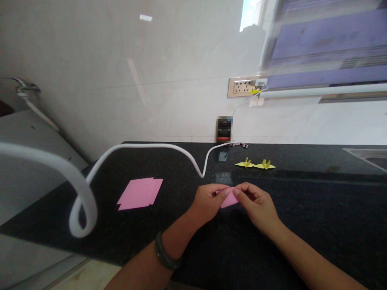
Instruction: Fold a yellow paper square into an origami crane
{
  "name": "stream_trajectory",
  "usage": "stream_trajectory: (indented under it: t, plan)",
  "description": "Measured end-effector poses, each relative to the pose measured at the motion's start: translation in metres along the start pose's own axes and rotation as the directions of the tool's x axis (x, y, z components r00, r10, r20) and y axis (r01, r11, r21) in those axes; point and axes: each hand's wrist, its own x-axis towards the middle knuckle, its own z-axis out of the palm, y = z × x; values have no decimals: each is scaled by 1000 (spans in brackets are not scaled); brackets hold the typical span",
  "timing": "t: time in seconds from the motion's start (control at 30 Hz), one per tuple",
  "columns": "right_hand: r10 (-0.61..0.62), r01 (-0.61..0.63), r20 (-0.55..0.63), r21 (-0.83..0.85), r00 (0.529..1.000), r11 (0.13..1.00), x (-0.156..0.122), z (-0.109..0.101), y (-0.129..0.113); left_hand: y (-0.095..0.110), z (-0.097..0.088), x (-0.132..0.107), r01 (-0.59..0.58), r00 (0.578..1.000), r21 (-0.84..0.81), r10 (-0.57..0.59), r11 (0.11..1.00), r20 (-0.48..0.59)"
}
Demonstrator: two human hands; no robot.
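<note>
Between my two hands is a small folded piece of pink paper (230, 200), just over the dark counter. My left hand (209, 201) pinches its left side between thumb and fingers. On the opposite side, my right hand (256, 202) grips it the same way, the two thumbs nearly meeting near its top. The fingers cover parts of the paper, so its full shape is hidden. Beyond my right hand stand two yellow paper cranes (255, 164) side by side. Left of my hands lie pink paper sheets (139, 194), overlapping and slightly askew.
A thick white cable (157, 146) loops across the left of the black counter (181, 257). Against the tiled wall leans a phone (224, 129), its screen blurred, wired to the wall socket (242, 87). A sink edge (363, 150) shows at far right.
</note>
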Motion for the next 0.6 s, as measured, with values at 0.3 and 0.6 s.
stream_trajectory:
  t: [0.3,0.6]
  plan:
    - [-3,4,16,-50,1000,999,1,-1,5,1,-2,0,-79,997,161,80,984,0]
    - [-142,161,101,-210,985,964,0,-4,-1,0,-7,3,-96,994,205,83,974,71]
